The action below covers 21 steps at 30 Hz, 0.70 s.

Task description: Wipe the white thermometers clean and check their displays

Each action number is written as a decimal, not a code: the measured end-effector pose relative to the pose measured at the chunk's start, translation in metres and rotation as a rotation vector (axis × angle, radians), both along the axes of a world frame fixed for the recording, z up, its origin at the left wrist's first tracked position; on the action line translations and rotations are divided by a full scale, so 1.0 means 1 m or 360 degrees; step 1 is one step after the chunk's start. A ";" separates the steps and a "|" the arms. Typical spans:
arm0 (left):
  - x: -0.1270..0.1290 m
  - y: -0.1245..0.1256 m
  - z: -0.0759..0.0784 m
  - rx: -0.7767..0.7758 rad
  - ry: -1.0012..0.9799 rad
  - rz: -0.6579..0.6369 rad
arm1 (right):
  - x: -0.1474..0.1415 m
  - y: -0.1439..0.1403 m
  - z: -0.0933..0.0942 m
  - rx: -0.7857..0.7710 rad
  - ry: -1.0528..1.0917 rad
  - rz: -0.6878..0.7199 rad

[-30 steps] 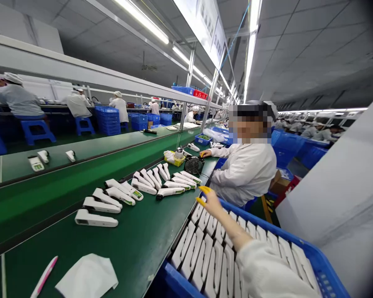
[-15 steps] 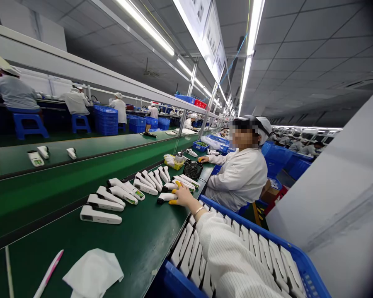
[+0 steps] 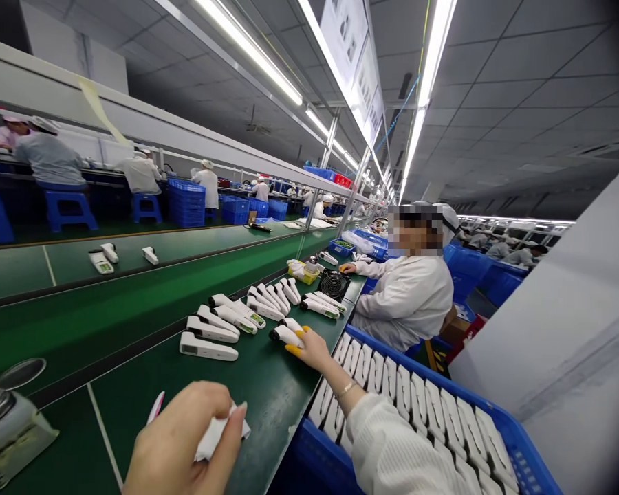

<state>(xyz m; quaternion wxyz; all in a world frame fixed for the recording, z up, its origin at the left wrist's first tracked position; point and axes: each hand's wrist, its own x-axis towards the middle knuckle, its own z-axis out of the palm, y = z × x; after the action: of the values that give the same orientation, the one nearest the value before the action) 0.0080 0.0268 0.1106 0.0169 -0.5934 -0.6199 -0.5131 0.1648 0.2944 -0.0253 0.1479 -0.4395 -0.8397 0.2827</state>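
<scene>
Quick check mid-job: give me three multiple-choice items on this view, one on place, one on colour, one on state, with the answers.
1. Where does the right hand rest?
A. on a white handheld device on the belt
B. inside the blue crate
C. on the fan

2. What colour is the crate of white parts?
A. red
B. blue
C. yellow

3. What is the left hand doing?
A. lying open and flat
B. pinching a white cloth
C. holding a pen

Answers: 1 A, its fingers sit on the device; 2 B, the rim is blue; 3 B, the fingers close on the cloth.
</scene>
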 end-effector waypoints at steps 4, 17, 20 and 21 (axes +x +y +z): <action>-0.024 0.017 -0.022 -0.0313 -0.0391 0.0199 | -0.027 -0.070 0.011 -0.0372 0.0637 0.0018; -0.023 0.014 -0.011 -0.0368 -0.1726 -0.0730 | -0.049 -0.208 0.084 -0.1886 0.1838 0.0093; -0.025 0.009 -0.009 -0.0358 -0.1406 -0.0702 | -0.045 -0.207 0.089 -0.1878 0.1761 0.0187; -0.026 0.009 -0.008 -0.0357 -0.1327 -0.0690 | -0.043 -0.207 0.090 -0.1878 0.1728 0.0235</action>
<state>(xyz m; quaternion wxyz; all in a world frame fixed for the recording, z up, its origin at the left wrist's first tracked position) -0.0179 0.0353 0.1027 -0.4044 -0.4509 -0.4874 -0.6290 0.1217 0.0871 0.0644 0.2599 -0.1899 -0.3898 0.8628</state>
